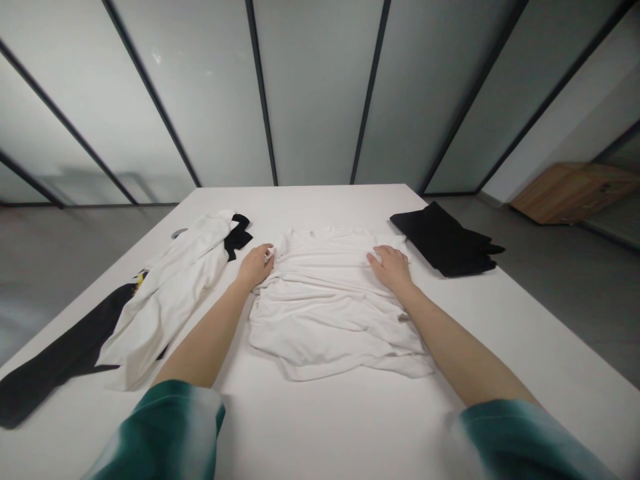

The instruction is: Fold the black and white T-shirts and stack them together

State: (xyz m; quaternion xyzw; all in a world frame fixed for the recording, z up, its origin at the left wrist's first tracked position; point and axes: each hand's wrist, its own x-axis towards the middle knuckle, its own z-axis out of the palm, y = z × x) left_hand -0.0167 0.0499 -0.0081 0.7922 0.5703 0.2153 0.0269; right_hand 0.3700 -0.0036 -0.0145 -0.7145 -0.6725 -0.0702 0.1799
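Observation:
A white T-shirt (330, 300) lies spread on the table in front of me, its neckline at the far side and its body wrinkled in crosswise folds. At its left edge, near the sleeve, my left hand (256, 267) has its fingers curled, with a bit of white cloth between thumb and fingers. My right hand (393, 268) rests on the upper right part of the shirt, palm down, its thumb apart from the fingers. Part of the shirt's right edge is hidden behind my right forearm.
The white table (340, 427) bears a folded black garment (445, 240) at the right. Along the left lie a crumpled white garment (175, 287) and dark clothing (75, 340) partly under it. Frosted glass panels (315, 93) stand behind; a wooden cabinet (575, 190) is at the far right.

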